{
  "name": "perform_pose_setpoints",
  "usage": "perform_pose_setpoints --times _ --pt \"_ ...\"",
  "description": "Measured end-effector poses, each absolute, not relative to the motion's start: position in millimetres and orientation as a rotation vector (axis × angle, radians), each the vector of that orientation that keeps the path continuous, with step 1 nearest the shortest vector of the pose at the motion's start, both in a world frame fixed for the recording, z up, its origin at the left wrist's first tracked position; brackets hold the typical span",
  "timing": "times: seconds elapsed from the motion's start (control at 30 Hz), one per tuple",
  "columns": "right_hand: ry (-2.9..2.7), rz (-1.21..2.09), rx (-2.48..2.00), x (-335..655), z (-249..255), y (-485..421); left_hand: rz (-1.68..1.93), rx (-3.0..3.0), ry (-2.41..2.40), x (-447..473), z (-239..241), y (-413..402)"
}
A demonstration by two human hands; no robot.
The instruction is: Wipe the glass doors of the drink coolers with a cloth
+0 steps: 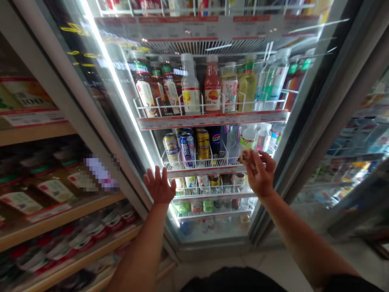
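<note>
My left hand [159,186] is raised with its fingers spread, by the left side of a glass fridge door [188,225]. Whether its palm touches the glass I cannot tell. At the right, my right hand [261,174] pinches a small, crumpled, whitish-brown cloth [245,156] in front of the same door. The fingers hide part of the cloth. Behind the glass, cans [187,150] and bottles [212,87] stand in rows on wire shelves.
Wooden shelves [60,215] with packed bottles [51,188] run along the left. A metal door frame [291,142] borders the right, with another glass-fronted fridge [343,170] beyond it. Pale floor tiles [261,259] show below.
</note>
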State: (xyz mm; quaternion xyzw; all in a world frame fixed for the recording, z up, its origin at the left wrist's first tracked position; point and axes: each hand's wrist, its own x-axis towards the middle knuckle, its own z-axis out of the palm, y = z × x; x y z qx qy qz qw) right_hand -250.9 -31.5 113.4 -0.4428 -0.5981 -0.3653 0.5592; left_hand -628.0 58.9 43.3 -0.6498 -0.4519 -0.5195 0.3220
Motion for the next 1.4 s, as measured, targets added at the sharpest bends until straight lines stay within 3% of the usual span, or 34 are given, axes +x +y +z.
perform_pose_setpoints --times 0.23,0.47,0.67,0.9,1.13,1.3,1.4 --pt "-1.944 -0.806 -0.864 -271 65 -42 -1.339 -1.677 -1.120 -627 47 58" --pt "-1.440 -0.917 -1.043 -257 108 -31 -1.389 -1.744 -1.172 -631 43 61" --pt "-1.746 -0.892 -0.949 -266 71 -42 -1.345 -1.715 -1.122 -631 45 60" --pt "-1.562 -0.937 -1.031 -235 107 -33 -1.340 -1.700 -1.101 -629 46 59" --pt "-1.870 -0.908 -0.915 -247 76 -46 -1.401 -1.757 -1.143 -630 44 59" --pt "-1.575 -1.016 -1.038 -222 117 -40 -1.397 -1.713 -1.207 -630 41 61" --pt "-1.499 -1.010 -1.106 -225 112 -39 -1.376 -1.695 -1.199 -630 41 61"
